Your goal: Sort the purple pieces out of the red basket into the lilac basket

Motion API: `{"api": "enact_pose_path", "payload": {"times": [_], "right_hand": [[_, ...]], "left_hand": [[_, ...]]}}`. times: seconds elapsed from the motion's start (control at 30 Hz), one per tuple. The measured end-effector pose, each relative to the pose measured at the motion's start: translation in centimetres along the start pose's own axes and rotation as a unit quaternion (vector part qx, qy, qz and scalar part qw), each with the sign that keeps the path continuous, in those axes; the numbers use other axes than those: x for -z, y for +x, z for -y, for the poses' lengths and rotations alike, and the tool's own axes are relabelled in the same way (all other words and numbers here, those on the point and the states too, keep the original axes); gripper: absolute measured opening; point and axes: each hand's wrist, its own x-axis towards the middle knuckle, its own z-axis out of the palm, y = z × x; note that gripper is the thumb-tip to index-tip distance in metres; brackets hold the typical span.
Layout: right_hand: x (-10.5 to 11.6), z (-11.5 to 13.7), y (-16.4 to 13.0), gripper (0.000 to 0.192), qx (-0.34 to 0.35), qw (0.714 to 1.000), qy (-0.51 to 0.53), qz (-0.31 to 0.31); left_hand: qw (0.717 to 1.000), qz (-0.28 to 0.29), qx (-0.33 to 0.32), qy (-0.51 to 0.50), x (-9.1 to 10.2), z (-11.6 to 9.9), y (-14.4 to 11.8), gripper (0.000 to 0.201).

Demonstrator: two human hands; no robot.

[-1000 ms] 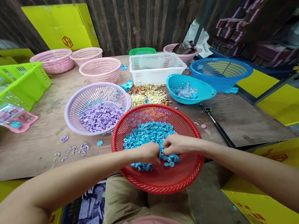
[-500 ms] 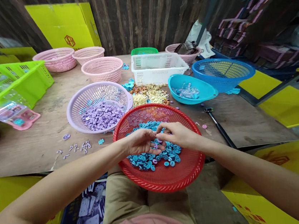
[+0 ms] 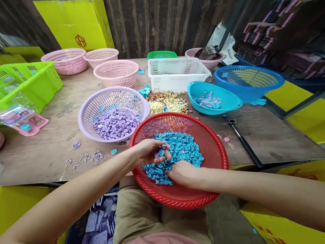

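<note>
A red colander-like basket [image 3: 189,202] rests over my lap against the table edge, holding a heap of small turquoise round plastic pieces [image 3: 187,146] with swirled faces. Above the heap, my left hand [image 3: 151,151] is palm-up, its fingers curled round a few purple and turquoise round pieces [image 3: 161,152]. My right hand [image 3: 183,173] reaches down into the heap, fingers bent together; the pieces hide what its fingertips grip. Just beyond on the left, a lilac basket [image 3: 83,121] contains many purple round pieces [image 3: 116,124].
Behind the red basket lie cream and brown plastic parts [image 3: 175,104]. A turquoise bowl [image 3: 231,104], a white crate [image 3: 176,77] and pink baskets [image 3: 116,74] stand farther back. To the right lies a black-handled hammer-like tool [image 3: 245,144]; yellow boxes [image 3: 306,199] flank my legs.
My hands have separated. My right hand has gone from my left fingers down into the turquoise pieces, while my left stays above them. The view has shifted slightly.
</note>
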Motion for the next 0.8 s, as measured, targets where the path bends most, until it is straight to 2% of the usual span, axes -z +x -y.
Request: {"api": "enact_pose_path", "payload": {"times": [0.1, 0.2, 0.27, 0.33, 0.4, 0.47, 0.53, 0.67, 0.8], "right_hand": [[0.3, -0.7, -0.2, 0.022, -0.014, 0.999, 0.030, 0.000], [1.7, -2.4, -1.2, 0.018, -0.092, 0.992, 0.089, -0.002], [3.1, -3.5, -2.0, 0.019, -0.149, 0.978, 0.137, -0.056], [4.3, -4.1, -2.6, 0.022, -0.183, 0.954, 0.190, -0.143], [5.1, -3.9, -2.8, 0.025, -0.176, 0.931, 0.235, -0.215], [5.5, -3.3, -2.7, 0.027, -0.148, 0.922, 0.255, -0.250], [5.5, -2.7, -2.4, 0.030, -0.146, 0.923, 0.249, -0.256], [5.3, -2.3, -1.9, 0.028, -0.200, 0.929, 0.212, -0.228], [5.7, -2.5, -1.9, 0.021, -0.188, 0.942, 0.187, -0.204]], "left_hand": [[0.998, -0.013, 0.019, -0.057, 0.2, 0.2, 0.1, 0.026], [0.992, -0.037, 0.010, -0.117, 0.2, 0.4, 0.1, 0.025], [0.989, -0.046, 0.004, -0.139, 0.0, 0.5, 0.2, 0.020], [0.987, -0.050, 0.003, -0.150, -0.2, 0.5, 0.5, 0.016], [0.986, -0.053, -0.005, -0.157, -0.4, 0.6, 0.9, 0.017], [0.986, -0.048, -0.023, -0.160, -0.7, 0.6, 1.3, 0.017], [0.985, -0.040, -0.037, -0.162, -1.0, 0.6, 1.5, 0.019], [0.984, -0.049, -0.040, -0.165, -1.1, 0.6, 1.8, 0.026], [0.988, -0.048, -0.038, -0.142, -0.8, 0.4, 1.9, 0.020]]}}
